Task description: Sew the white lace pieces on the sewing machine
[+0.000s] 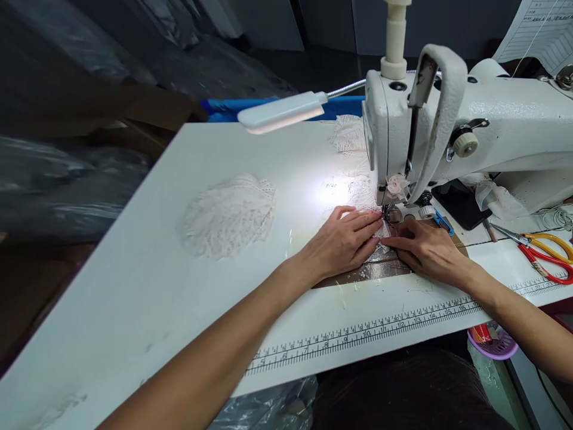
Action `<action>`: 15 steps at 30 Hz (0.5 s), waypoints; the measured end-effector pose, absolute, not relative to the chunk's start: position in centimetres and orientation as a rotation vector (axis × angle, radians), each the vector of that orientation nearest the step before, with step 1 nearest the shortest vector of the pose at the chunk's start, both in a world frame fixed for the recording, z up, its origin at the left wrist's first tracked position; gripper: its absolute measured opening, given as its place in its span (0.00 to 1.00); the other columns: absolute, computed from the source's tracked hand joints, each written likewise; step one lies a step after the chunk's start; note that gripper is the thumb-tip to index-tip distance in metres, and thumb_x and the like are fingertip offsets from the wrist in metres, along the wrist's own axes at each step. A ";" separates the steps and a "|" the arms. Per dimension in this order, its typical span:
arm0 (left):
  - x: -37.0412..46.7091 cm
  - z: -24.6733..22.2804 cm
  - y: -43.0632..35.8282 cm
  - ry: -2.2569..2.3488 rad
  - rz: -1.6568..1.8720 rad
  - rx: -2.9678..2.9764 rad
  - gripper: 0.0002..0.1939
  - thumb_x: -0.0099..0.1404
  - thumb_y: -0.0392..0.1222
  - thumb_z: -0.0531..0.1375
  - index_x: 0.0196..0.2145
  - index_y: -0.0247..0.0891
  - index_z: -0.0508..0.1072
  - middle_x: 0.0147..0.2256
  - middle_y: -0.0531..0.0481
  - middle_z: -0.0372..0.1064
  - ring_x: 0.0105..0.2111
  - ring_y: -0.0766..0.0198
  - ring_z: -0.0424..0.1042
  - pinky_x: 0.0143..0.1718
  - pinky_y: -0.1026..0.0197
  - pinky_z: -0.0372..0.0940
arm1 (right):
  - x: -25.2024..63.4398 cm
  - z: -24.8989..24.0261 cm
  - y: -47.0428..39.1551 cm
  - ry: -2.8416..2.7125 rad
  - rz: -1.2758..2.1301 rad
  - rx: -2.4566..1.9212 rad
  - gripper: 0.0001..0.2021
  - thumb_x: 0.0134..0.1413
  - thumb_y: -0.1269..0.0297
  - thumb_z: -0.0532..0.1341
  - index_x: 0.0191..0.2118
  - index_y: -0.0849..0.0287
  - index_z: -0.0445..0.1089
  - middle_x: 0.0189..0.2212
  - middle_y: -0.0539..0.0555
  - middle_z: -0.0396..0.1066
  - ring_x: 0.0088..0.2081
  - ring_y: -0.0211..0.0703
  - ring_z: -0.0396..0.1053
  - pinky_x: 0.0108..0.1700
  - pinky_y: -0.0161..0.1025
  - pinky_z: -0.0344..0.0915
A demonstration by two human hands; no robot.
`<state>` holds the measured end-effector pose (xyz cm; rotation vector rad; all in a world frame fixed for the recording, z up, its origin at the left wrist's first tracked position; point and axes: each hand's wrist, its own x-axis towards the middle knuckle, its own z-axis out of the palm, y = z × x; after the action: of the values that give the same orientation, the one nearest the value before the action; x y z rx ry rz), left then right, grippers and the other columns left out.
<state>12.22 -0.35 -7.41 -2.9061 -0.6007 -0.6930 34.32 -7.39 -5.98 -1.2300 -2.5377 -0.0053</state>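
- At 9 o'clock from the presser foot, a loose lace bundle is lying on the white table, well apart from your hands.
- At 10 o'clock, a lamp is hanging over the table.
- At 8 o'clock, your left hand is lying flat, fingers extended and unclenched, pressing the lace strip.
- The lace strip is running from 11 o'clock down to the presser foot, passing beneath your left fingers.
- At 4 o'clock, your right hand is curling, its index fingertip touching the strip's near edge; whether it is pinching, you cannot tell.
- At 3 o'clock, a dark phone is lying under the sewing machine; scissors are resting farther out.
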 end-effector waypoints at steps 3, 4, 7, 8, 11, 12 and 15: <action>12.1 -7.5 -0.2 -0.603 -0.694 -2.954 0.17 0.74 0.41 0.49 0.52 0.34 0.73 0.54 0.39 0.72 0.52 0.52 0.74 0.53 0.43 0.67 | 34.4 -6.2 -7.4 -2.469 0.082 -1.247 0.16 0.66 0.68 0.54 0.54 0.54 0.73 0.42 0.57 0.69 0.38 0.41 0.68 0.37 0.37 0.67; 12.0 -7.6 -0.1 -0.608 -0.689 -2.972 0.17 0.74 0.41 0.49 0.53 0.34 0.72 0.54 0.39 0.72 0.53 0.52 0.73 0.55 0.42 0.67 | 34.3 -6.2 -7.4 -2.456 0.104 -1.262 0.16 0.66 0.68 0.54 0.54 0.53 0.73 0.42 0.57 0.69 0.38 0.40 0.68 0.37 0.37 0.68; 11.9 -7.6 0.0 -0.623 -0.676 -3.014 0.17 0.73 0.41 0.50 0.54 0.36 0.71 0.56 0.41 0.70 0.56 0.53 0.71 0.60 0.40 0.63 | 34.3 -6.3 -7.4 -2.425 0.147 -1.296 0.16 0.66 0.67 0.55 0.53 0.51 0.75 0.42 0.57 0.69 0.38 0.40 0.69 0.37 0.37 0.67; 11.9 -7.7 0.0 -0.624 -0.674 -3.019 0.17 0.73 0.40 0.50 0.54 0.36 0.71 0.56 0.41 0.70 0.56 0.54 0.71 0.60 0.39 0.63 | 34.3 -6.3 -7.4 -2.418 0.160 -1.304 0.16 0.66 0.67 0.55 0.53 0.51 0.75 0.42 0.57 0.70 0.38 0.40 0.69 0.37 0.37 0.67; 12.0 -7.6 -0.1 -0.614 -0.675 -2.999 0.17 0.73 0.40 0.50 0.54 0.35 0.72 0.55 0.40 0.71 0.55 0.54 0.72 0.60 0.39 0.63 | 34.3 -6.5 -7.3 -2.408 0.196 -1.329 0.16 0.66 0.66 0.55 0.54 0.50 0.75 0.42 0.57 0.70 0.38 0.40 0.69 0.38 0.37 0.67; 12.0 -7.6 -0.1 -0.605 -0.680 -2.983 0.17 0.74 0.40 0.49 0.53 0.34 0.72 0.54 0.39 0.71 0.54 0.54 0.72 0.60 0.39 0.63 | 34.3 -6.5 -7.3 -2.406 0.206 -1.343 0.16 0.66 0.66 0.55 0.54 0.49 0.74 0.42 0.57 0.70 0.38 0.40 0.69 0.38 0.37 0.67; 12.2 -7.5 -0.2 -0.578 -0.701 -2.943 0.18 0.75 0.40 0.47 0.51 0.30 0.73 0.51 0.37 0.73 0.51 0.55 0.74 0.60 0.41 0.64 | 34.3 -6.6 -7.3 -2.397 0.242 -1.394 0.17 0.66 0.65 0.55 0.55 0.47 0.74 0.43 0.56 0.69 0.38 0.40 0.69 0.38 0.38 0.66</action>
<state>12.20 -0.16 -7.51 -2.9428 -0.5776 -0.7012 34.31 -7.30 -6.57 -1.3943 -2.3974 0.2421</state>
